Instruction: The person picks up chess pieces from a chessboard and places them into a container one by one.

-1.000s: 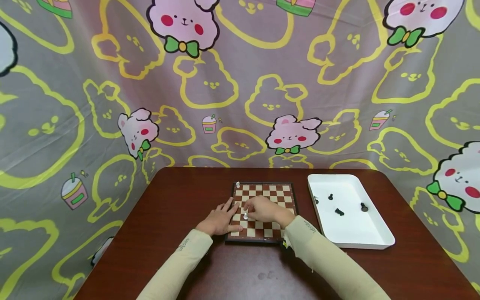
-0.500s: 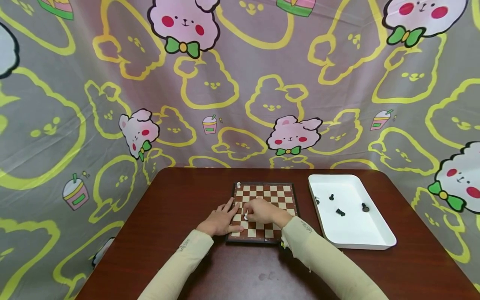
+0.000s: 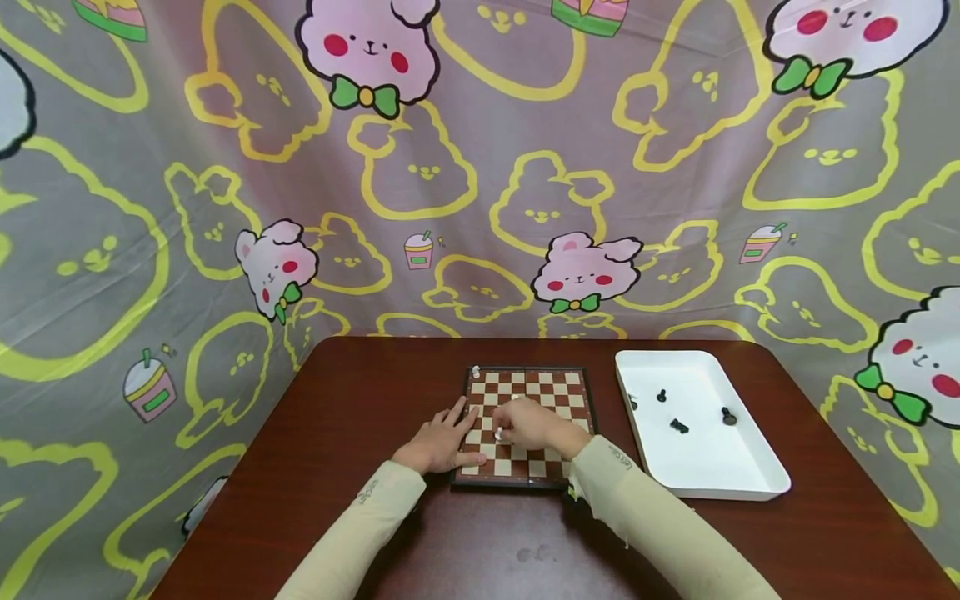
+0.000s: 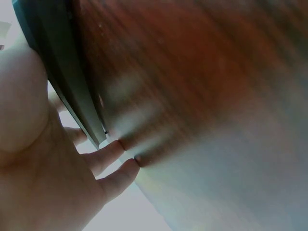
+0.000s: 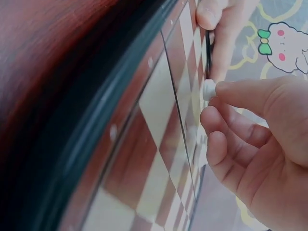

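A brown and cream chessboard (image 3: 551,388) lies on the table in the head view. My right hand (image 3: 531,423) pinches a small white chess piece (image 3: 498,434) over the left half of the board. In the right wrist view the white base of that piece (image 5: 209,90) shows at the thumb tip, low against the squares. My left hand (image 3: 433,443) rests on the board's left edge with its fingers spread. The left wrist view shows its fingers beside the dark board edge (image 4: 72,72), some reaching the tabletop. Another white chess piece (image 3: 476,371) stands at the board's far left corner.
To the right of the board is a white tray (image 3: 708,477). Several black chess pieces lie inside, among them one black piece (image 3: 728,416) near the tray's right wall. A patterned cloth (image 3: 480,208) hangs behind the dark brown table (image 3: 360,375).
My right hand has shifted slightly to the right across the board, and the white chess piece has moved with it. The left hand stays in place.
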Demonstrator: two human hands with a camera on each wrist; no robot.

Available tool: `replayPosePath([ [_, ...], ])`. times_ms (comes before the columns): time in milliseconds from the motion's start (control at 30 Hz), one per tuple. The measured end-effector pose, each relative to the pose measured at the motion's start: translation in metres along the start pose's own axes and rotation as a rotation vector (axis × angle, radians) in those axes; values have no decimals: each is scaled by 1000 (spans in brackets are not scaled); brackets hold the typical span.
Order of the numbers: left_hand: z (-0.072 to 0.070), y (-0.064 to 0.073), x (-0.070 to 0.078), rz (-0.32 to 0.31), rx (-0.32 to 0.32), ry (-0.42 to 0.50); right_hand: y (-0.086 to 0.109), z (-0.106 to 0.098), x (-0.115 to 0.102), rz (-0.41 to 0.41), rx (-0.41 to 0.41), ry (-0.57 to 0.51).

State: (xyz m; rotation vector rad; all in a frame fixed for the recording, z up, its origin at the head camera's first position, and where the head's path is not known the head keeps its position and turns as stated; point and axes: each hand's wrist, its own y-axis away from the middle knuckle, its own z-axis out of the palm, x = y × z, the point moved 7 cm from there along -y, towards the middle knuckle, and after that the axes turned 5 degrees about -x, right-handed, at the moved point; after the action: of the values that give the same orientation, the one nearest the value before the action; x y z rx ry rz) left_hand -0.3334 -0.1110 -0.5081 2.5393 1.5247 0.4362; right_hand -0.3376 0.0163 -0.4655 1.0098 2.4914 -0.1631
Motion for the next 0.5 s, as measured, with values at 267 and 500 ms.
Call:
replayPosePath([
  [267,0,0,0,-8,-4,10,22,-22,8,-26,52,27],
  [500,2,-1,-1,-6,-6,16,42,-44,21,32,62,49],
])
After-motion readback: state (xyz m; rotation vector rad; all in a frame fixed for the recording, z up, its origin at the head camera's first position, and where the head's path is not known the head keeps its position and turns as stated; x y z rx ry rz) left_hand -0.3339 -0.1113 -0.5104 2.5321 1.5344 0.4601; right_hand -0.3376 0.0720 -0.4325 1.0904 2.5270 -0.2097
